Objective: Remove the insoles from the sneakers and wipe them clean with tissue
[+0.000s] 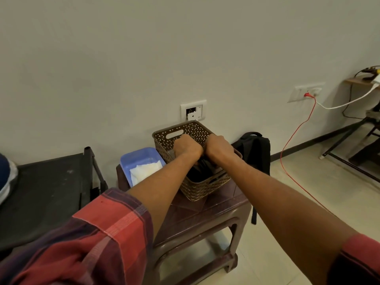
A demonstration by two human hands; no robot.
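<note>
resting in basket (197, 188), insoles (200, 172) lie beneath left grip (188, 148) and right grip (219, 149)

I count two hands, my left hand (188, 148) and right hand (219, 148). On one surface (205, 210) stand one brown basket (197, 190) and one blue tub (139, 154) with one tissue (145, 170). There is one backpack (257, 153), and there are two wall sockets, one at centre (193, 112) and one at right (306, 93). I also count one red cable (296, 132) and one white cable (345, 102).

White tissue (146, 170) lies in a blue tub (131, 158); a navy-and-white sneaker (5, 173) sits far left; unclear dark pieces (200, 171) fill the brown basket (197, 130)
</note>
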